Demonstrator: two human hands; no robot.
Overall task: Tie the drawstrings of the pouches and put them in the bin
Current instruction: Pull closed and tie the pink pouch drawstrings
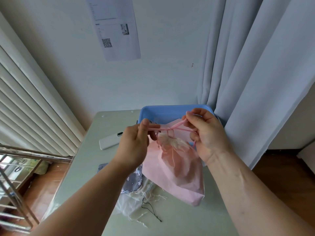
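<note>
Pink drawstrings (167, 128) — taut between both hands

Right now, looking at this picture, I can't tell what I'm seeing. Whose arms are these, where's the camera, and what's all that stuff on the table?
No machine here: one camera, worn on a person's head, looks down at their own bare hands. The left hand and right hand each pinch the pink drawstring of a pink pouch, a knot between them. Behind stands a blue bin. On the table lie more pouches, a black cord and a slim white device.
</note>
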